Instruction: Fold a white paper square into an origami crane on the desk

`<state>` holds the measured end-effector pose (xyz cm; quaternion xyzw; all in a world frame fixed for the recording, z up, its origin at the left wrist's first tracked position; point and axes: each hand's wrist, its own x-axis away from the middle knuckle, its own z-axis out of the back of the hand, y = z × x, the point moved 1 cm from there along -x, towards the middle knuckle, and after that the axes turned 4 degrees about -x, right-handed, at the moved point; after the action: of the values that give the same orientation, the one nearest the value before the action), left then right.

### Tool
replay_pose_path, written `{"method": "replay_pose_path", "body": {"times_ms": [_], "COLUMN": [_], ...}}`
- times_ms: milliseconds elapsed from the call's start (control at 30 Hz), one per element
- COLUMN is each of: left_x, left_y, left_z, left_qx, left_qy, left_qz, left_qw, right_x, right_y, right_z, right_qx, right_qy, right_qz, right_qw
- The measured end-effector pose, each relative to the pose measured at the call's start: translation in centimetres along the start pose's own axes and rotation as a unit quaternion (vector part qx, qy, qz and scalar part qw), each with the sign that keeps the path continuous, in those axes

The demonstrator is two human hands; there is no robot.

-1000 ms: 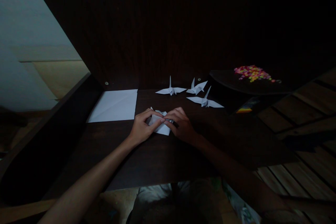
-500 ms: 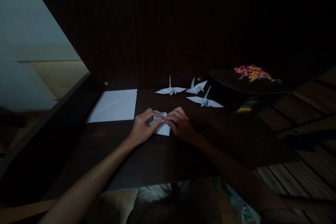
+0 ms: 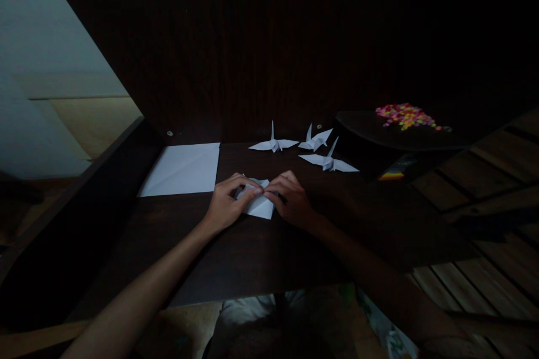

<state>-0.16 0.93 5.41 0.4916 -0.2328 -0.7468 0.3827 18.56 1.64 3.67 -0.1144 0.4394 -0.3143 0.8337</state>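
Note:
A small folded piece of white paper (image 3: 260, 208) lies on the dark wooden desk, partly covered by my fingers. My left hand (image 3: 229, 199) grips its left side, thumb on top. From the right, my right hand (image 3: 290, 197) pinches its upper right part, the fingertips of both hands almost meeting. Beyond my hands stand three white origami cranes: one at the left (image 3: 274, 145), one behind at the right (image 3: 315, 140) and a nearer one with spread wings (image 3: 329, 163).
A larger sheet of white paper (image 3: 181, 169) with a diagonal crease lies on the left of the desk (image 3: 236, 266). At the right, a pile of small colourful pieces (image 3: 406, 116) sits on a raised dark shelf (image 3: 362, 124). A dark side panel (image 3: 80, 196) borders the left.
My left hand has shifted slightly left along the folded paper, and its thumb has moved up a little. The paper's lower edge has turned slightly. My right hand has hardly moved.

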Motion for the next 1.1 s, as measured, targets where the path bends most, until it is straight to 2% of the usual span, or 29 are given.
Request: {"method": "replay_pose_path", "body": {"times_ms": [800, 1000, 1100], "left_x": [-0.09, -0.32, -0.18], "left_y": [0.59, 0.35, 0.06], "left_z": [0.17, 0.24, 0.17], "left_qx": [-0.02, -0.03, -0.048], "left_qy": [0.042, -0.042, -0.048], "left_qz": [-0.04, -0.037, -0.066], "left_qw": [0.998, 0.998, 0.996], "right_x": [-0.01, -0.06, -0.08], "right_y": [-0.15, -0.04, 0.15], "right_z": [0.08, 0.0, -0.04], "right_qx": [-0.005, -0.005, -0.008], "right_qy": [0.007, 0.002, 0.005], "right_qz": [0.01, 0.004, 0.014], "right_qw": [1.0, 1.0, 1.0]}}
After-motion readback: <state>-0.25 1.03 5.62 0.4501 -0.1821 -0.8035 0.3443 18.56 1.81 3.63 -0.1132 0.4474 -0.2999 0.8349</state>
